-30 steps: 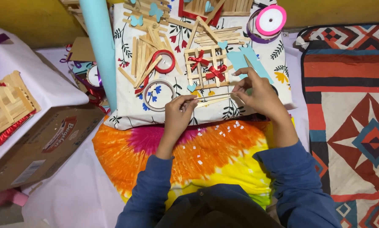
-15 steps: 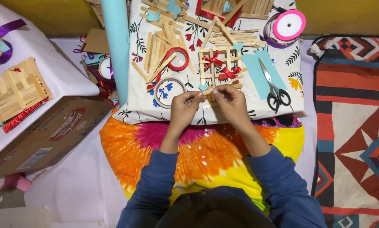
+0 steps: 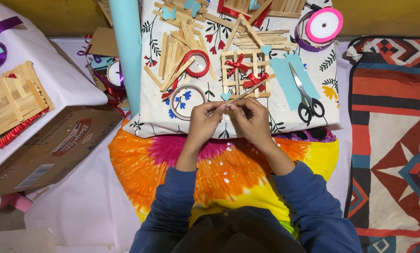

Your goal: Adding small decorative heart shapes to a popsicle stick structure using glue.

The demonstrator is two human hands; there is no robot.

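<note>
Two hands together in head view, fingertips meeting just below the stick lattice [image 3: 245, 75]: left hand [image 3: 204, 122] & right hand [image 3: 251, 119] both pinched on one craft stick [image 3: 247, 92], angled up-right w/ far end lying over lattice's lower edge. Red bows [image 3: 247, 72] on lattice. Scissors [image 3: 305, 93] on blue paper just right of lattice; red tape roll [image 3: 196, 63] & clear tape roll [image 3: 187, 101] to lattice's left; pink ribbon spool [image 3: 323, 25] up-right of it. All on floral cushion [image 3: 285, 124].

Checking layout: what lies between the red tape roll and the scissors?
In the head view, a wooden stick grid with red bows lies between the red tape roll and scissors.
</note>
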